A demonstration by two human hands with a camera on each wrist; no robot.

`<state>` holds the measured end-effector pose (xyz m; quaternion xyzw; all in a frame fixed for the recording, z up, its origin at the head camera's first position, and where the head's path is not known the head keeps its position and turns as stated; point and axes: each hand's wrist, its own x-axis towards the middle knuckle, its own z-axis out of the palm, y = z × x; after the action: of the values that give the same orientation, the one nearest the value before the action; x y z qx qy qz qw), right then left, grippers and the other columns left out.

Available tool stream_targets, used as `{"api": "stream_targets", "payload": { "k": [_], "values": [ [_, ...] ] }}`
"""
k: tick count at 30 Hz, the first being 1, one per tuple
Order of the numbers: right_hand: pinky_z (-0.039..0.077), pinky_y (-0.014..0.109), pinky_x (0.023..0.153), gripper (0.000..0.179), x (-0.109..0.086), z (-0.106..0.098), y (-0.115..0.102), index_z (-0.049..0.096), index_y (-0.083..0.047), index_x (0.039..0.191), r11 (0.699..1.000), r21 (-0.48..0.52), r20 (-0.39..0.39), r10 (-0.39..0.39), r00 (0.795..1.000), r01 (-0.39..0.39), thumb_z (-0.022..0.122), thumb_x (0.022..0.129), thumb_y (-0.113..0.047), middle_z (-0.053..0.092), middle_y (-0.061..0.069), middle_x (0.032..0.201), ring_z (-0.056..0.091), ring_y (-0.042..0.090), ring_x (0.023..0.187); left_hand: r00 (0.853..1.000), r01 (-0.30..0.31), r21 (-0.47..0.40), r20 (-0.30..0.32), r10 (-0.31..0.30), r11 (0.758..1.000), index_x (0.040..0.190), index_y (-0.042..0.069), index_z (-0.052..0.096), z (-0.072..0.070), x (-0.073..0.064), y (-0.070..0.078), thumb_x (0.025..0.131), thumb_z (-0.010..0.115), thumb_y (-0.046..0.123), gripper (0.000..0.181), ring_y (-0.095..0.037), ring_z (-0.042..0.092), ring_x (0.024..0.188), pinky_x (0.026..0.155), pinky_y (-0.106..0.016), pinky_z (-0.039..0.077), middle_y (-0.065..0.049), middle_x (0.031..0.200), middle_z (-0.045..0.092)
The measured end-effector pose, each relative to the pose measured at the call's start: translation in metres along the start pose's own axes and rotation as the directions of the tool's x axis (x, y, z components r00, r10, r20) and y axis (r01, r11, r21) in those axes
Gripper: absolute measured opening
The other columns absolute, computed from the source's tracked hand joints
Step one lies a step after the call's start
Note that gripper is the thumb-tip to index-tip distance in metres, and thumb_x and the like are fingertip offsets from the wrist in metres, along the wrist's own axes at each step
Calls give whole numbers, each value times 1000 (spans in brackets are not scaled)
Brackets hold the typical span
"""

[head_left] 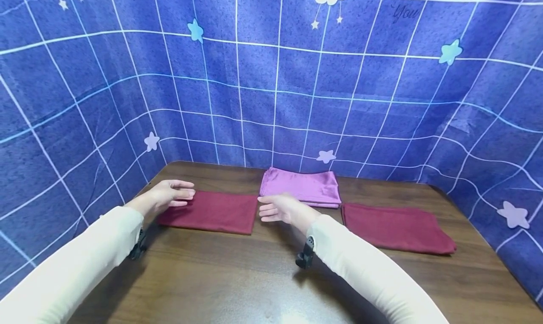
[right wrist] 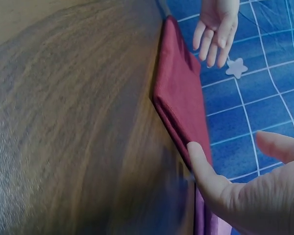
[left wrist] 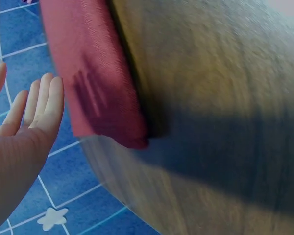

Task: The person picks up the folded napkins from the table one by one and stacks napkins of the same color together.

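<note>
A folded dark red cloth [head_left: 216, 213] lies flat on the left part of the table. Over its left end hovers my left hand [head_left: 171, 194], fingers loosely extended; the left wrist view shows that hand [left wrist: 32, 127] beside the cloth [left wrist: 88, 73] with nothing in its grasp. My right hand [head_left: 282, 208] is just past the cloth's right edge, in front of a folded purple satin cloth [head_left: 303, 186]. In the right wrist view, the right hand's [right wrist: 245, 181] fingers are relaxed and hold nothing; whether they touch cloth is unclear there.
A second folded dark red cloth [head_left: 396, 227] lies on the right of the wooden table [head_left: 203, 277]. Behind the table hangs a blue curtain [head_left: 263, 102] with white grid lines and stars. Each wrist wears a dark strap device [head_left: 306, 253].
</note>
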<state>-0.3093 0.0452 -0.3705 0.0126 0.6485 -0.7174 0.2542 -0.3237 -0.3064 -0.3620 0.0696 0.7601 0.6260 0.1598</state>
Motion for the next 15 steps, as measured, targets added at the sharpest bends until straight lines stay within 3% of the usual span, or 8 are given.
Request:
{"api": "stream_targets", "payload": {
  "k": [5,12,15],
  "values": [
    [44,53,105,51,1,5,3,38,10,139,1000,12,13,9,1000,-9,56,96,-12,42,42,136,45,50,127,1000,-3,58,-13,4,998,140,-17,30,-12,-1,-9,93,64,12,65,-6,66,94,90,-32,56,8,99,69],
    [44,53,105,53,3,8,6,35,10,140,999,13,25,37,999,-37,54,97,-14,38,41,140,43,49,130,990,73,154,-135,-52,985,142,-17,28,-16,-8,-17,94,63,14,66,1,62,91,90,-30,56,8,103,68],
    [44,53,105,52,4,9,8,37,8,140,999,11,32,32,999,-33,55,97,-15,38,39,141,44,48,130,982,94,188,-180,-60,978,140,-17,30,-16,-11,-19,94,62,13,64,5,60,85,89,-29,56,-8,116,64]
  ]
}}
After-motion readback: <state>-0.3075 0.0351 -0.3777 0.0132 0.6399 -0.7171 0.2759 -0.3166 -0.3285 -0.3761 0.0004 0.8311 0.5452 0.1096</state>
